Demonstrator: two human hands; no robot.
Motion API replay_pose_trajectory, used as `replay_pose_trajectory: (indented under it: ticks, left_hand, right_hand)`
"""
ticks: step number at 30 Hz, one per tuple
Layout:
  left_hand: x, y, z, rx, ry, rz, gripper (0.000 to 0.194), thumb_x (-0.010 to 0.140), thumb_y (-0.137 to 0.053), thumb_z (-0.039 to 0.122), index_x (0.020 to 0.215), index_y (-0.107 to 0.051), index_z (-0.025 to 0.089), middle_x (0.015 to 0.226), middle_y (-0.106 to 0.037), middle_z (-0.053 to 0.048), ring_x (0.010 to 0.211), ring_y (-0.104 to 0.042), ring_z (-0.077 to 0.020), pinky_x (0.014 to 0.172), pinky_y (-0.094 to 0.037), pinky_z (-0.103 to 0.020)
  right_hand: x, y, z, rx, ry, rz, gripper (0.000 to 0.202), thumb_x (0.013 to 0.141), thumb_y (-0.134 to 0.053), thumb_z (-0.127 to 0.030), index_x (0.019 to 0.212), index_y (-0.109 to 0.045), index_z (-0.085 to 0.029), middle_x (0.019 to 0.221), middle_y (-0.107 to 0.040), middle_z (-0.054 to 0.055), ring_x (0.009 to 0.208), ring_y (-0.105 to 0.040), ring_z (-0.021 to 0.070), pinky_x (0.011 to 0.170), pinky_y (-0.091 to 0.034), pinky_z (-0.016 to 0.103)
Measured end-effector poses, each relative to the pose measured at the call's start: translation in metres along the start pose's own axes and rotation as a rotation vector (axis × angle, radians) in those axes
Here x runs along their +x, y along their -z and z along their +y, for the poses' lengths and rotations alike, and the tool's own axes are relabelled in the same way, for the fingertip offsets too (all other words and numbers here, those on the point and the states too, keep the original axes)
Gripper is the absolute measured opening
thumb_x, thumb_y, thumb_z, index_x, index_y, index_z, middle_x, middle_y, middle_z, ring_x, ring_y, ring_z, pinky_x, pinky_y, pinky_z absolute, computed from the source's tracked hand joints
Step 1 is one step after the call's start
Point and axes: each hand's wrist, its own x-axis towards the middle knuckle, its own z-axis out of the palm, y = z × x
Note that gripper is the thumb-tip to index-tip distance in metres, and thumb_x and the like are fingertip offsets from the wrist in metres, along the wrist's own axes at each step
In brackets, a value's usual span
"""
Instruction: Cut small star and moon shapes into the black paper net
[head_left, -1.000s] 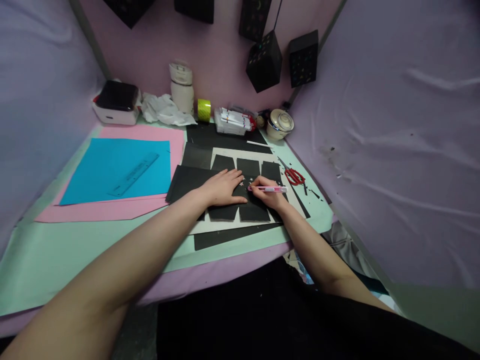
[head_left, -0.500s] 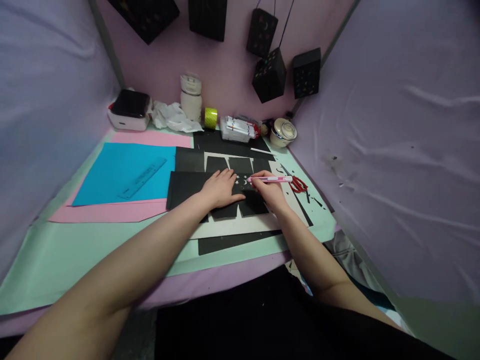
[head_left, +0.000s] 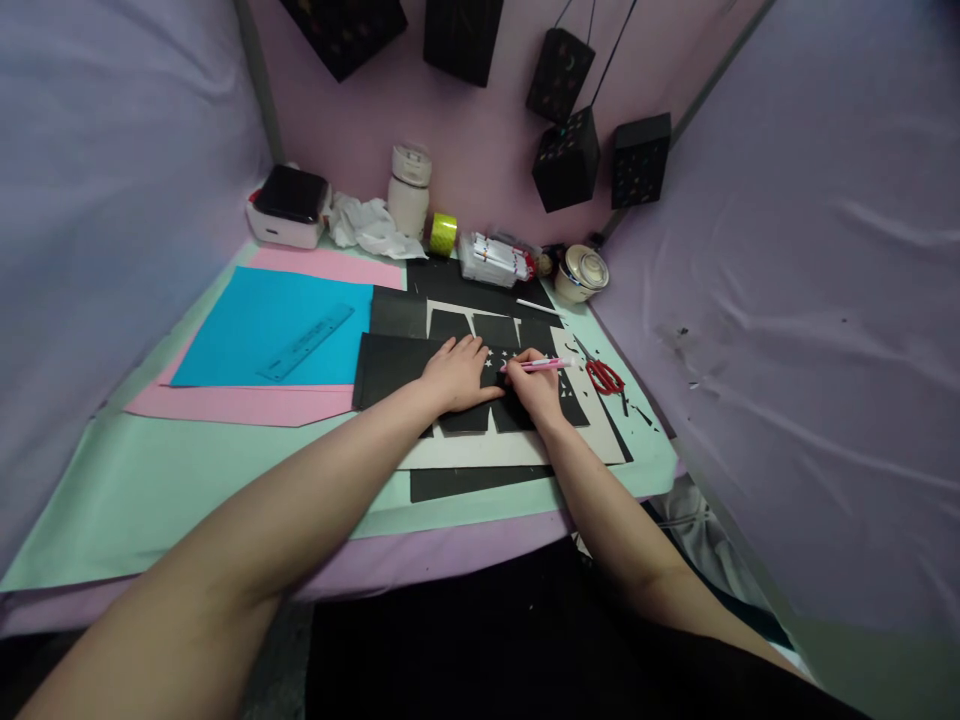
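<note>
A sheet of black cardstock [head_left: 397,365] with tab-like flaps lies over a white board [head_left: 450,455]. Small star and moon shapes show pale in it, right of my left hand [head_left: 457,375]. That hand presses flat on the card, fingers stretched and thumb pointing right. In my right hand [head_left: 534,388] a slim pink and white pen-style craft knife [head_left: 551,364] is pinched, its tip down at the card beside the moon shape. The tip itself is too small to make out. Red-handled scissors [head_left: 604,378] rest to the right of this hand, among black paper scraps.
On the left, a clear ruler [head_left: 307,343] lies on blue paper [head_left: 225,330] over pink paper [head_left: 225,405]. Along the back stand a white bottle [head_left: 409,195], yellow tape [head_left: 443,235], a case of markers [head_left: 495,260] and a lidded bowl [head_left: 582,274]. Black boxes [head_left: 566,165] hang above.
The view has shifted, so the table's things sit further right in the frame. The knife has moved slightly down over the card near the moon shape. My left hand stays pressed on the card.
</note>
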Motion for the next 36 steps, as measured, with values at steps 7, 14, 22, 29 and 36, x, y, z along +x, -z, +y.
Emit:
replay_pose_trajectory:
  ticks: [7, 14, 22, 29, 36]
  left_hand:
    - [0.0006, -0.0011, -0.0004, 0.006, 0.003, 0.011, 0.085, 0.084, -0.04, 0.07, 0.147, -0.037, 0.013, 0.156, -0.032, -0.016, 0.145, -0.024, -0.0297, 0.117, -0.015, -0.043]
    - [0.0009, -0.0016, -0.0004, 0.005, 0.004, 0.01, 0.086, 0.084, -0.041, 0.07, 0.146, -0.038, 0.011, 0.156, -0.031, -0.017, 0.146, -0.024, -0.0296, 0.118, -0.015, -0.043]
    - [0.001, -0.0006, -0.0001, 0.005, 0.006, 0.003, 0.087, 0.083, -0.041, 0.071, 0.146, -0.039, 0.01, 0.156, -0.031, -0.017, 0.146, -0.024, -0.0294, 0.118, -0.016, -0.043]
    - [0.0012, -0.0009, 0.0001, 0.013, -0.002, -0.004, 0.09, 0.084, -0.041, 0.07, 0.145, -0.038, 0.005, 0.156, -0.03, -0.019, 0.146, -0.023, -0.0306, 0.118, -0.015, -0.043]
    - [0.0003, -0.0002, 0.0003, 0.033, 0.013, -0.004, 0.087, 0.084, -0.04, 0.07, 0.147, -0.037, 0.01, 0.157, -0.03, -0.016, 0.146, -0.023, -0.0277, 0.118, -0.014, -0.041]
  right_hand:
    - [-0.0011, -0.0014, -0.0023, 0.003, 0.006, -0.001, 0.011, 0.071, -0.057, -0.026, 0.061, -0.055, -0.024, 0.055, -0.062, -0.003, 0.056, -0.057, 0.0166, 0.059, -0.046, 0.028]
    - [-0.0012, -0.0015, -0.0023, -0.001, 0.011, -0.01, 0.012, 0.071, -0.058, -0.026, 0.06, -0.055, -0.024, 0.055, -0.062, -0.003, 0.056, -0.058, 0.0169, 0.059, -0.045, 0.028]
    - [-0.0002, -0.0022, 0.0, -0.007, 0.009, -0.026, 0.012, 0.073, -0.058, -0.028, 0.062, -0.057, -0.024, 0.056, -0.063, -0.002, 0.056, -0.058, 0.0166, 0.06, -0.046, 0.028]
    - [0.0002, -0.0015, 0.0026, -0.016, 0.019, -0.048, 0.012, 0.074, -0.057, -0.028, 0.063, -0.057, -0.023, 0.058, -0.064, -0.003, 0.057, -0.058, 0.0158, 0.061, -0.045, 0.028]
    - [0.0022, 0.0005, 0.0064, -0.002, 0.083, -0.101, 0.01, 0.075, -0.057, -0.027, 0.066, -0.058, -0.021, 0.06, -0.063, -0.003, 0.059, -0.058, 0.0154, 0.061, -0.044, 0.027]
